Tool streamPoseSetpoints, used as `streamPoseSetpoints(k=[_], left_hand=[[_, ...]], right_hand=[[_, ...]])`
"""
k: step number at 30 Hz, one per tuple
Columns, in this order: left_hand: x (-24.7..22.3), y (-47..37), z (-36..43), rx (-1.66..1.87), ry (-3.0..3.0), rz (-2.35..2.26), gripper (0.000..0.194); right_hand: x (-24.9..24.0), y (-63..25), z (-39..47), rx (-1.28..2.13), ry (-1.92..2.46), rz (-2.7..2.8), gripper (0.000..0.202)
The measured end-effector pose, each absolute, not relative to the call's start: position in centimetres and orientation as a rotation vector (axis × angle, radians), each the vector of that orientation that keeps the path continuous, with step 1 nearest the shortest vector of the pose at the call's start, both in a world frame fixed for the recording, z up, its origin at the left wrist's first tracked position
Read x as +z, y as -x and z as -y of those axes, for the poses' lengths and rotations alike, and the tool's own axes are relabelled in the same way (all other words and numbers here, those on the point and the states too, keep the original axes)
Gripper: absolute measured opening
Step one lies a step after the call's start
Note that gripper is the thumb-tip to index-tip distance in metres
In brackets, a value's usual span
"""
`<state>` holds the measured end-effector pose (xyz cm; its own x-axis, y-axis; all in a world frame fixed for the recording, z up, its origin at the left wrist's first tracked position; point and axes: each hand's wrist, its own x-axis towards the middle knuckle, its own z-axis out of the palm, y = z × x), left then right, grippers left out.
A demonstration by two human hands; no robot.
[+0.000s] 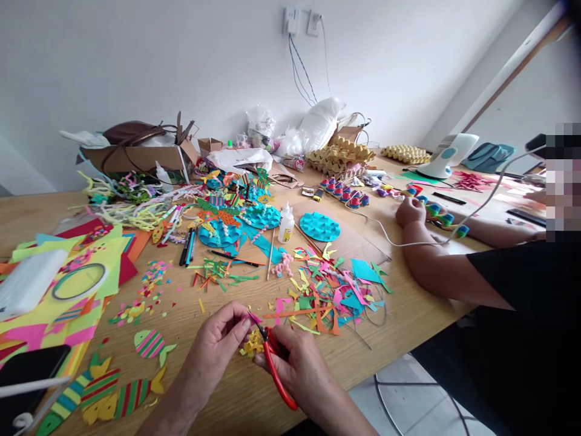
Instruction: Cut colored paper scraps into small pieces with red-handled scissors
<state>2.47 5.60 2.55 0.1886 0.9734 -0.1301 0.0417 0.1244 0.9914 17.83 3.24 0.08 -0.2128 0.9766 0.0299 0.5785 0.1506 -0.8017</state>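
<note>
My right hand (pixel 295 357) is closed round the handles of red-handled scissors (pixel 278 372), whose dark blades point up and to the left. Between the pinched fingertips of my left hand (pixel 224 339) is a small piece of pink paper (pixel 255 317), right at the blade tips. Yellow paper scraps (pixel 252 343) lie on the table just below the blades. To the left of my hands rest striped paper fish, among them a pink and green one (pixel 149 344) and a red and green one (pixel 131 396).
Coloured paper offcuts (pixel 333 293) cover the table ahead. A glue bottle (pixel 286 225) stands beside a blue painted egg-carton disc (pixel 320 226). At the right, another person's hand (pixel 411 212) holds painted egg-carton cups. A phone (pixel 31 375) lies at the left, near stacked coloured paper (pixel 86 303).
</note>
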Motion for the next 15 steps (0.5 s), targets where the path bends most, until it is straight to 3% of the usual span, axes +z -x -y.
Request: streamPoseSetpoints(k=[15], left_hand=[[3.04,-2.56,-5.31,1.006,-1.118,-1.210,0.014]], right_hand=[[-0.07,-18.14,-3.29,0.928,1.464,1.906,0.046]])
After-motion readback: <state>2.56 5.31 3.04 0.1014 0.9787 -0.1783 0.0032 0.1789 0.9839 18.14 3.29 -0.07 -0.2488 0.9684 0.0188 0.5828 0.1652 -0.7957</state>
